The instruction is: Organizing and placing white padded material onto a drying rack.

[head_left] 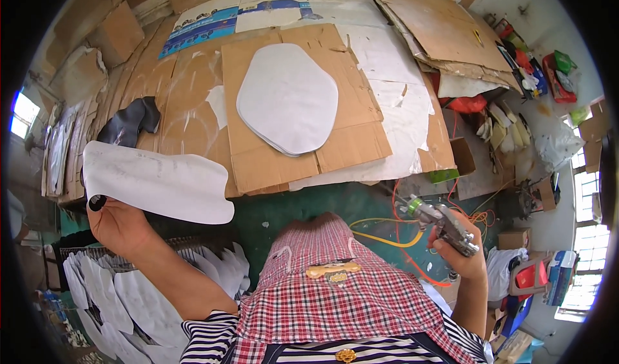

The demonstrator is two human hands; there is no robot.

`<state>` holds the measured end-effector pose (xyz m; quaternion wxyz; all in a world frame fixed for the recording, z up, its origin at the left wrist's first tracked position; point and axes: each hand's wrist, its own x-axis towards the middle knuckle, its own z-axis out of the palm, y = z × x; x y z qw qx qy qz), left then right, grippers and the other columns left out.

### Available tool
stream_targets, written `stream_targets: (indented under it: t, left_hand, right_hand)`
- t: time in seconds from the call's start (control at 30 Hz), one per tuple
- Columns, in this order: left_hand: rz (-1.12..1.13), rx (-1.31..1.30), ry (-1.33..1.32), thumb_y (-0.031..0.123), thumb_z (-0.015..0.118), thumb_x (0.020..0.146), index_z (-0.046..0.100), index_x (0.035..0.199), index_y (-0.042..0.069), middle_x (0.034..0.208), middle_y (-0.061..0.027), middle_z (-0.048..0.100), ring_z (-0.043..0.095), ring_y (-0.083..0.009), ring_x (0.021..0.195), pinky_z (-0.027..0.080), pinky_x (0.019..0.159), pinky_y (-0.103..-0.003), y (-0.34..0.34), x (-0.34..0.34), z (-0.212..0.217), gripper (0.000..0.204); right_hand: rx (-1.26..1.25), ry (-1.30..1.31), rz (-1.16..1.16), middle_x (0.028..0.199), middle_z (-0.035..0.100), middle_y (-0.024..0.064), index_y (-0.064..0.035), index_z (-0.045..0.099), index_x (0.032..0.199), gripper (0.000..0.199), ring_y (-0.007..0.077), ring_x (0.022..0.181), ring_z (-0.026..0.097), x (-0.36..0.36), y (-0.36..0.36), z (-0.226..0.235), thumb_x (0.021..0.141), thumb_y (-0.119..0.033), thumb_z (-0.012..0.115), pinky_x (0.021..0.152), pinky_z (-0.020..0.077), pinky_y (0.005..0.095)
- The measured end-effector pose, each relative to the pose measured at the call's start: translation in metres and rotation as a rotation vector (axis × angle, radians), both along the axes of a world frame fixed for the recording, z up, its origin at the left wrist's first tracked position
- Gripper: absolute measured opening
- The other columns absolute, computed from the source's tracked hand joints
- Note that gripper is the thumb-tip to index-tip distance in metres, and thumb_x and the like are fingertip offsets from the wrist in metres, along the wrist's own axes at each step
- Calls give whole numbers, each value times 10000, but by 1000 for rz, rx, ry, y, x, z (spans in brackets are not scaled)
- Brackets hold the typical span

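My left hand (120, 227) is closed on the near left edge of a long white sheet piece (158, 182). The piece hangs out to the right in front of the table, with faint grey smudges on its face and a dark underside showing at the curled corner. A metal spray gun (447, 227) with a green ring at its nozzle is gripped in my right hand (465, 251), its nozzle toward the upper left. On a brown cardboard sheet (364, 138) lies a rounded white piece (288, 98), with another edge showing beneath it.
A dark, folded piece (131, 123) rests on the cardboard-covered table (187, 87) at left. Several white pieces hang on a rack (126, 293) below my left arm. Yellow (393, 240) and orange hoses (416, 270) trail near the gun. Stacked cardboard (445, 32) stands at back right.
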<state>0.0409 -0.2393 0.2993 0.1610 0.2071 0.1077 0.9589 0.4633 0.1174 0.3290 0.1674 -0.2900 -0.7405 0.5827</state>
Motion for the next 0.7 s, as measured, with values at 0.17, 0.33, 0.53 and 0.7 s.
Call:
stream_targets:
  t: [0.17, 0.33, 0.53, 0.7]
  left_hand:
    - [-26, -28, -17, 24, 498, 874, 464, 1179, -130, 1181, -210, 574, 580, -267, 1089, 486, 938, -353, 5, 6, 2, 343]
    - [10, -6, -41, -11, 511, 848, 465, 1143, -133, 1098, -198, 596, 603, -253, 1006, 483, 929, -350, -3, 8, -2, 323]
    - [128, -118, -113, 23, 510, 861, 481, 1165, -134, 1174, -208, 582, 601, -259, 1049, 475, 952, -350, 3, 15, -2, 343]
    - [-54, -16, -29, 76, 523, 873, 470, 1225, -106, 1254, -204, 546, 519, -290, 1175, 372, 1052, -421, -16, 1, -16, 400]
  right_hand:
    - [-76, 78, 59, 895, 620, 45, 42, 512, 1237, 481, 99, 791, 574, -30, -3, -8, 784, -4, 666, 707, 474, 246]
    - [-8, 146, -58, 866, 611, 40, 43, 530, 1191, 403, 106, 758, 593, -63, 4, -6, 815, -35, 652, 691, 505, 246]
    - [9, 146, -150, 864, 604, 38, 41, 529, 1198, 410, 103, 744, 590, -56, 16, -9, 816, -35, 655, 693, 520, 254]
    - [26, 14, -169, 883, 606, 48, 50, 509, 1231, 456, 105, 770, 587, -27, 14, -7, 804, -24, 651, 714, 534, 265]
